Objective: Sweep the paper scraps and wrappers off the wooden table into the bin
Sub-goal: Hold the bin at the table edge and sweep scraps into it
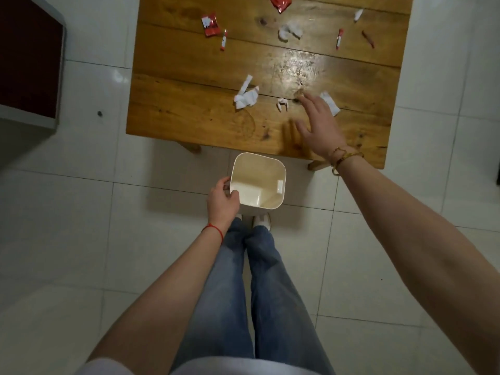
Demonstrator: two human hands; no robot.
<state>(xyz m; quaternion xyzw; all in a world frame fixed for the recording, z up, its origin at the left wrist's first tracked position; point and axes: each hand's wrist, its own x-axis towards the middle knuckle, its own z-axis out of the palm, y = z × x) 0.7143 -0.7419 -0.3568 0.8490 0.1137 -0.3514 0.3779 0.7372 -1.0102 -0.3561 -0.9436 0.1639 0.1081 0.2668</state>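
Left hand [223,198] grips bin [258,182] rim below desk [189,109] edge; right hand [316,123] spread open, empty, seemingly touching paper scrap [330,103].

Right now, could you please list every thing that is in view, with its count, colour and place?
wooden table: one, brown, top centre.
white paper scraps: five, on the table; one partly behind the right hand.
red wrappers: two, far side of the table.
thin red-and-white wrapper strips: two, far half.
dark red strip: one, far right.
bin: one, cream, empty, held below the table's near edge.
cabinet: one, dark red, far left.
floor tiles: white.
left hand: grips the bin's rim.
right hand: open, over the table.
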